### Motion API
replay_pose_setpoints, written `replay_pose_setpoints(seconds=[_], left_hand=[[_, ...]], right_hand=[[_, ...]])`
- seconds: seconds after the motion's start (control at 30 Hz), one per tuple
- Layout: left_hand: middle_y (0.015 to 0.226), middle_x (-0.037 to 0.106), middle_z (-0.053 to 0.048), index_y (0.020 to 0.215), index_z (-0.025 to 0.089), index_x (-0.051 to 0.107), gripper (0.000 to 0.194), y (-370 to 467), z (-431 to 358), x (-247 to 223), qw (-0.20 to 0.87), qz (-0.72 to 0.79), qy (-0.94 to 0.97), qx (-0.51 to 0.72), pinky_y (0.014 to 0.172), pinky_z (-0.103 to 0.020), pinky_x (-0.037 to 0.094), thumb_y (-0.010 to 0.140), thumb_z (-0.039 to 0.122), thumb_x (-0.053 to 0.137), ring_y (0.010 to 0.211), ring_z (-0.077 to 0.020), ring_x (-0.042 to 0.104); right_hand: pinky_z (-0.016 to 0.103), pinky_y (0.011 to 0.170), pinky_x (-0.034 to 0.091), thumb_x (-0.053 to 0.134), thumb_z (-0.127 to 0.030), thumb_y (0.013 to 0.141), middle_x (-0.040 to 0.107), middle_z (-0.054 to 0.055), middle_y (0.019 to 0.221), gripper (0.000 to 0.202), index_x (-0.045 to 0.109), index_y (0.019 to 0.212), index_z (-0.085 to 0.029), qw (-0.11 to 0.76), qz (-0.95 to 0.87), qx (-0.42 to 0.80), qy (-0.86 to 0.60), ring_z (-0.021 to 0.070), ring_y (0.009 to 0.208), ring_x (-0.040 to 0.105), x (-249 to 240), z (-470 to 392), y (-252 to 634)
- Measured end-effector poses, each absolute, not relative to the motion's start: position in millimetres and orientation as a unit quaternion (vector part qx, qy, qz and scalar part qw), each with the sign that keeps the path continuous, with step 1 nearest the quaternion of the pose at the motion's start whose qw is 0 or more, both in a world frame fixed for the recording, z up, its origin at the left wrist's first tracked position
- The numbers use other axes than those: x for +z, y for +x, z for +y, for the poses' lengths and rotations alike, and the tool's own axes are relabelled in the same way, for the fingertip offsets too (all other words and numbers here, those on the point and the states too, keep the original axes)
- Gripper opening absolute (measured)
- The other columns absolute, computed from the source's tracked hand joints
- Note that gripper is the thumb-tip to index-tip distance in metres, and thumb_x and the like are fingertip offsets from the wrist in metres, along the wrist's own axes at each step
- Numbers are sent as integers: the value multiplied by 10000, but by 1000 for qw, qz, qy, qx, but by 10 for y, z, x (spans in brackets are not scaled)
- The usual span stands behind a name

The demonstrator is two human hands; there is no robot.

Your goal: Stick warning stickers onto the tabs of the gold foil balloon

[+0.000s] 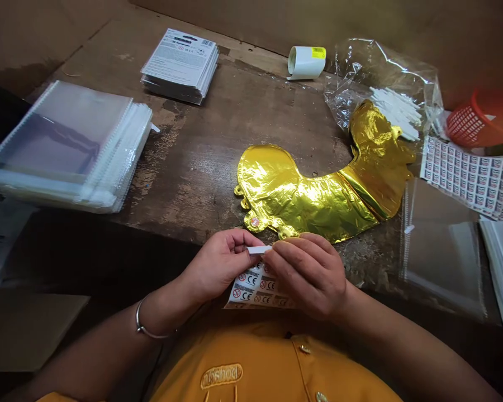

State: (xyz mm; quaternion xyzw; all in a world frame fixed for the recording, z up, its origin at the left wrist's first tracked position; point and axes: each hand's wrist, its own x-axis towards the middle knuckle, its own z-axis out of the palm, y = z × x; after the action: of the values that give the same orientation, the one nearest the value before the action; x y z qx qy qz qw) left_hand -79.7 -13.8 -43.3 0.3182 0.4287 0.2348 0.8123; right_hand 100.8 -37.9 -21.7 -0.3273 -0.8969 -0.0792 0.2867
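Note:
Close to my body, at the table's front edge, both hands hold a sticker sheet (251, 285) printed with CE marks and red warning circles. My left hand (218, 262) is closed, its thumb and fingers pinching the sheet's upper left part. On the other side my right hand (310, 273) is closed too, fingers bent over the sheet's right part and covering it. A narrow white edge (259, 250) of the sheet shows between the fingertips. Just beyond lies a flat gold foil balloon (318, 204), bent in a curve, with a small round sticker (255, 221) on its lower left tab.
Left stands a stack of transparent plastic sleeves (79, 134); behind it are printed cards (180, 61). A white roll (305, 62), a plastic bag of white sticks (396, 109) and a red basket (482, 120) line the back. Another sticker sheet (467, 176) and a loose sleeve (444, 245) lie right.

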Motion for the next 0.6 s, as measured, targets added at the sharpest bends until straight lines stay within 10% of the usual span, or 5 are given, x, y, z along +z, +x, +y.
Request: replay_pose_setpoints(seconds=[0.33, 0.6], left_hand=[[721, 605, -10, 745, 130, 609, 231, -800, -205, -476, 751, 403, 439, 286, 641, -233, 461, 778, 346, 682, 677, -116, 539], [776, 679, -34, 852, 142, 657, 185, -896, -198, -430, 718, 395, 508, 266, 640, -241, 499, 827, 324, 637, 692, -135, 609]], right_hand=[[310, 565, 474, 444, -109, 913, 666, 84, 718, 215, 655, 873, -108, 264, -907, -78, -319, 173, 660, 574, -169, -259, 966], [359, 801, 552, 569, -111, 864, 685, 76, 928, 113, 645, 912, -180, 380, -827, 63, -411, 195, 924, 640, 13, -383, 961]])
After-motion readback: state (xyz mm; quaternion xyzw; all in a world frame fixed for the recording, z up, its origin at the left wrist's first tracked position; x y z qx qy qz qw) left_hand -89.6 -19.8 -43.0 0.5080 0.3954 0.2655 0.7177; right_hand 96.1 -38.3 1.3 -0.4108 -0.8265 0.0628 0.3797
